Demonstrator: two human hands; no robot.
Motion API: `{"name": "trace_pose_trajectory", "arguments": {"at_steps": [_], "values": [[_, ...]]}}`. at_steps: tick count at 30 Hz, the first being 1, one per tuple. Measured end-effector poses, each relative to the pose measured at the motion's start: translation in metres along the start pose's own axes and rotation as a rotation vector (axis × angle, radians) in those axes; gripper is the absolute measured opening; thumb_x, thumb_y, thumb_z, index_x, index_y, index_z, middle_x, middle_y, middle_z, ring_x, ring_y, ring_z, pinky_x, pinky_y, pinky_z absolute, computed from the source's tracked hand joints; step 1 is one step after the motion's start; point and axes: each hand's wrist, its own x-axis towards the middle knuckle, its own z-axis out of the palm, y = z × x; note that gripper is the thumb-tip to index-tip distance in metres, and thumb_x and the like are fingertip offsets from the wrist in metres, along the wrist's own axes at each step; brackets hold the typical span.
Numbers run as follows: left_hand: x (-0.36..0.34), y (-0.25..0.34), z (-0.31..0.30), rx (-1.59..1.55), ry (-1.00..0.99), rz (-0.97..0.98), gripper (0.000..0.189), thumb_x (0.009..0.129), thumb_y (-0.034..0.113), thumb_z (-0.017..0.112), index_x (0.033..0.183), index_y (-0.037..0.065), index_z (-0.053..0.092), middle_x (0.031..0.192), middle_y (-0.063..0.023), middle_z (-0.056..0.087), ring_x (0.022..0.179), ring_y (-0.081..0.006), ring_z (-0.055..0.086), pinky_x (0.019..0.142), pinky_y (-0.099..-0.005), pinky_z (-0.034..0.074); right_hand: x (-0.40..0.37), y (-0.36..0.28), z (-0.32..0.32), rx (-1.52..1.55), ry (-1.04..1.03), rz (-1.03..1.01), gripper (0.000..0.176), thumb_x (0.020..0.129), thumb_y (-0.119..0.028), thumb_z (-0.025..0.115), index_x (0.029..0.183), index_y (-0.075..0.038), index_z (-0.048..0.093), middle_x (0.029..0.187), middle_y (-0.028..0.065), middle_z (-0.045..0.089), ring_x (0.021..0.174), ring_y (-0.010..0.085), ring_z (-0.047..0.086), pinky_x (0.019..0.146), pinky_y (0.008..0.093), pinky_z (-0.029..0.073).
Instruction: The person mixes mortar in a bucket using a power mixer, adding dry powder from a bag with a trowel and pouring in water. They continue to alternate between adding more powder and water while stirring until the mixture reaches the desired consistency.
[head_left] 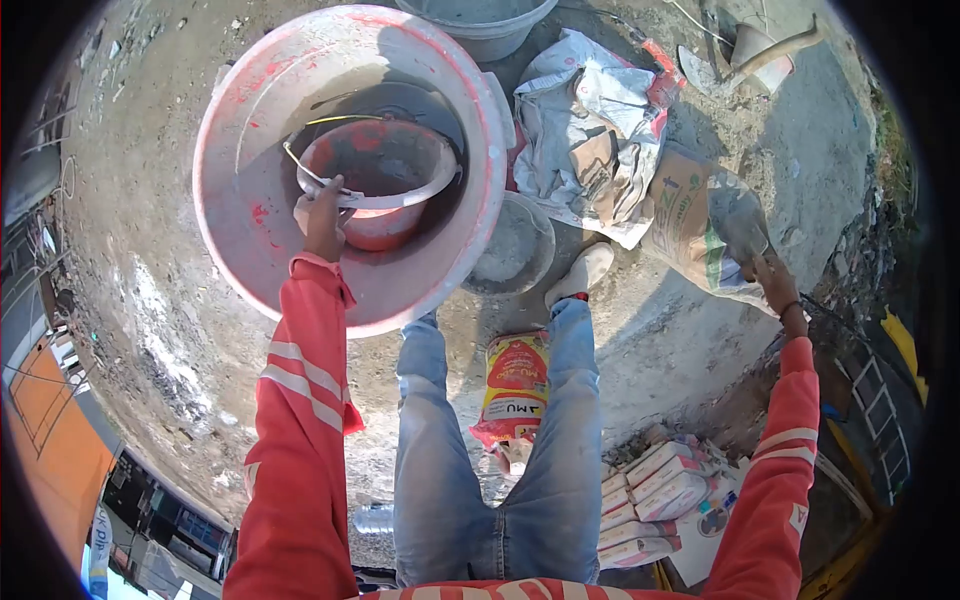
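Note:
My left hand (320, 216) is closed on the pale rim of a red bucket (385, 232), its thumb over the edge. The bucket has a wire handle and sits tilted inside a large pink-white tub (232, 130) with dark water around it. Off to the right, my right hand (777, 284) is closed around the handle end of a grey trowel (738, 215). The trowel's broad blade lies over a brown printed paper bag (680, 200). My fingers hide most of the handle.
Beside the tub are a round grey basin (512, 250) and a crumpled white sack (575, 100). A red-yellow bag (515, 385) lies between my legs. Several stacked packages (660, 490) are at lower right. A hoe-like tool (775, 52) rests at the top right.

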Motion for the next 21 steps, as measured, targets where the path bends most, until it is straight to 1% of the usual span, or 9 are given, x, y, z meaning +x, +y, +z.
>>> {"name": "trace_pose_trajectory", "arguments": {"at_steps": [2,4,7,9,15,16,17,20,21], "values": [[-0.013,0.009,-0.002,-0.023,-0.090,0.065,0.030,0.086,0.009,0.078,0.106,-0.004,0.059,0.092,-0.0159,0.069,0.082,-0.0255,0.073,0.072,-0.0417,0.065,0.007,-0.001,0.015,0.023,-0.026,0.047,0.047,0.089,-0.016,0.065,0.133,-0.002,0.055,0.111,0.0240,0.067,0.108,0.0438,0.062,0.093,0.0506,0.049],[-0.021,0.017,0.000,0.035,-0.051,0.092,0.032,0.086,0.012,0.080,0.107,-0.003,0.061,0.093,-0.0155,0.070,0.081,-0.0253,0.073,0.071,-0.0403,0.065,0.010,0.031,0.053,-0.293,0.428,0.057,0.049,0.089,-0.017,0.065,0.135,-0.004,0.054,0.115,0.0243,0.067,0.108,0.0435,0.063,0.090,0.0523,0.050],[-0.015,0.009,0.010,0.317,0.060,0.232,0.033,0.083,0.016,0.083,0.102,-0.003,0.063,0.093,-0.0160,0.071,0.078,-0.0268,0.073,0.071,-0.0402,0.064,-0.030,-0.022,0.080,-0.257,0.507,0.037,0.049,0.089,-0.016,0.066,0.136,-0.006,0.054,0.120,0.0241,0.067,0.111,0.0424,0.063,0.092,0.0523,0.050],[-0.015,0.004,0.022,0.718,0.194,0.446,0.035,0.076,0.020,0.086,0.089,-0.004,0.064,0.088,-0.0190,0.073,0.078,-0.0343,0.073,0.076,-0.0469,0.058,-0.073,-0.088,0.096,-0.134,0.435,0.019,0.048,0.090,-0.017,0.068,0.135,-0.007,0.054,0.120,0.0237,0.068,0.113,0.0413,0.064,0.093,0.0511,0.050],[-0.008,-0.018,0.054,0.745,0.149,0.543,0.035,0.075,0.021,0.083,0.095,-0.001,0.064,0.087,-0.0202,0.072,0.084,-0.0433,0.070,0.083,-0.0524,0.051,-0.174,-0.196,0.186,0.314,0.141,0.005,0.036,0.085,-0.011,0.072,0.119,-0.003,0.063,0.100,0.0187,0.073,0.097,0.0378,0.070,0.088,0.0471,0.052],[-0.012,-0.013,0.053,0.722,0.112,0.545,0.036,0.075,0.022,0.083,0.095,-0.001,0.063,0.087,-0.0209,0.071,0.084,-0.0453,0.069,0.083,-0.0524,0.052,-0.185,-0.201,0.203,0.299,0.118,-0.080,0.035,0.088,-0.008,0.068,0.121,0.002,0.061,0.088,0.0187,0.073,0.068,0.0281,0.073,0.066,0.0390,0.057],[-0.015,-0.004,0.049,0.719,0.116,0.546,0.036,0.075,0.022,0.083,0.095,-0.001,0.063,0.087,-0.0209,0.071,0.084,-0.0453,0.069,0.083,-0.0524,0.052,-0.195,-0.215,0.213,0.332,0.099,-0.102,0.034,0.089,-0.006,0.066,0.122,0.003,0.061,0.079,0.0174,0.071,0.067,0.0274,0.073,0.064,0.0377,0.057],[-0.021,0.026,0.017,0.740,0.109,0.576,0.029,0.079,0.012,0.080,0.096,-0.001,0.061,0.084,-0.0175,0.070,0.081,-0.0371,0.071,0.076,-0.0449,0.055,-0.217,-0.266,0.219,0.487,-0.067,0.071,0.035,0.085,-0.010,0.070,0.119,-0.003,0.063,0.092,0.0168,0.075,0.087,0.0342,0.073,0.079,0.0432,0.055],[-0.022,0.035,0.003,0.440,-0.007,0.501,0.024,0.081,0.007,0.078,0.097,-0.001,0.061,0.084,-0.0142,0.070,0.079,-0.0292,0.071,0.074,-0.0395,0.055,-0.219,-0.277,0.222,0.562,-0.107,0.047,0.035,0.086,-0.010,0.070,0.119,-0.004,0.063,0.092,0.0165,0.075,0.086,0.0343,0.073,0.077,0.0430,0.056]]}}
